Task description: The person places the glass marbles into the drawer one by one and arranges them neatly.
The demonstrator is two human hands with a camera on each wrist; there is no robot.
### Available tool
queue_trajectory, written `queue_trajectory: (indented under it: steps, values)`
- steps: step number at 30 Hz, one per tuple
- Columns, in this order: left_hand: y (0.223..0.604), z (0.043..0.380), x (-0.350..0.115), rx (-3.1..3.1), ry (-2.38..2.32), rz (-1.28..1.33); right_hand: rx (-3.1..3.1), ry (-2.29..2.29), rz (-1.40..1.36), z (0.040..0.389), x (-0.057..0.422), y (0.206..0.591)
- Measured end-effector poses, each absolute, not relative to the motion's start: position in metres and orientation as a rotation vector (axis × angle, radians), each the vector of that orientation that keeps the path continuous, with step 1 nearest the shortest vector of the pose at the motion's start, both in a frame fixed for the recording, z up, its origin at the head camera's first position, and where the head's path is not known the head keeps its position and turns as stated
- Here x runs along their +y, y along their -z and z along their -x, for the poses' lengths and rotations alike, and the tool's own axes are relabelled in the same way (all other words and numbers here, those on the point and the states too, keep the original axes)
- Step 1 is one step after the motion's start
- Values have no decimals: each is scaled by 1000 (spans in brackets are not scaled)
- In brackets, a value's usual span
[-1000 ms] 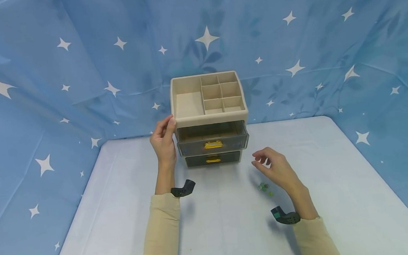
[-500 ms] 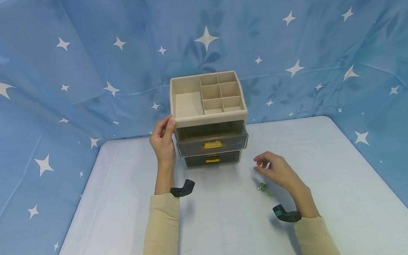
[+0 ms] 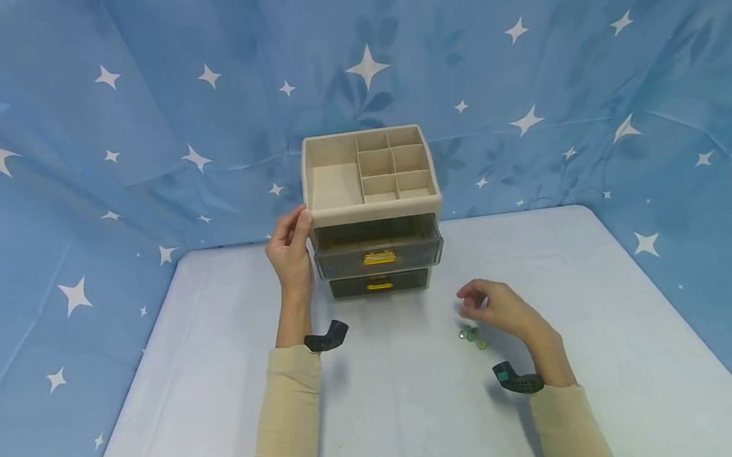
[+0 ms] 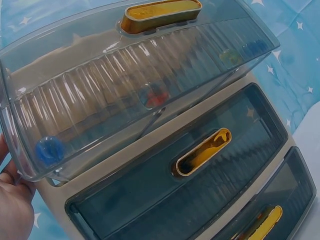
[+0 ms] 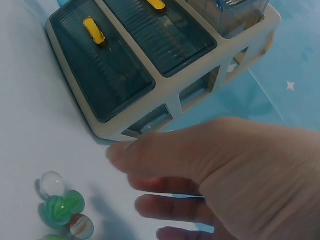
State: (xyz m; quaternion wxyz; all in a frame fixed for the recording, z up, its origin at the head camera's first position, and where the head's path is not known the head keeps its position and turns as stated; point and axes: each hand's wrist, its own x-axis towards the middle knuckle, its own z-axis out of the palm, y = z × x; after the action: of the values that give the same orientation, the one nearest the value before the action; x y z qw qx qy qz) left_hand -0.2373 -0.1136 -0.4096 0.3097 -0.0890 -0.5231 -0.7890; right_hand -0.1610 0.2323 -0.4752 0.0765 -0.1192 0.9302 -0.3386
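A cream desktop drawer organizer (image 3: 374, 212) stands at the back of the table. Its smoky clear top drawer (image 3: 378, 258) is pulled out. Through the drawer front, the left wrist view shows several marbles, among them a blue marble (image 4: 49, 150) and a red-streaked marble (image 4: 154, 95). My left hand (image 3: 291, 253) grips the organizer's left front edge just under the top tray. My right hand (image 3: 500, 310) hovers above the table with loosely bent fingers, holding nothing. Just left of it lie several loose marbles, including a green marble (image 5: 58, 209), a clear marble (image 5: 52, 184) and a brown-white marble (image 5: 80, 226).
Lower drawers with gold handles, such as the middle drawer (image 4: 185, 165), are closed. The organizer's top tray (image 3: 336, 185) has one large and several small compartments. A white cloth covers the table (image 3: 394, 400). A blue star-patterned curtain (image 3: 199, 112) hangs behind and at both sides.
My right hand has moved slightly down and toward me, nearer the loose marbles, and its fingertips have drawn closer together. The left hand keeps its place on the organizer.
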Motion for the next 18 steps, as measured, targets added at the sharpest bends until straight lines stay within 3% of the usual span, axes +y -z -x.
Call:
queue_trajectory:
  steps: [18]
  values:
    - [408,237,-114,-1396,2077,225,2620,934,292,163,236,483]
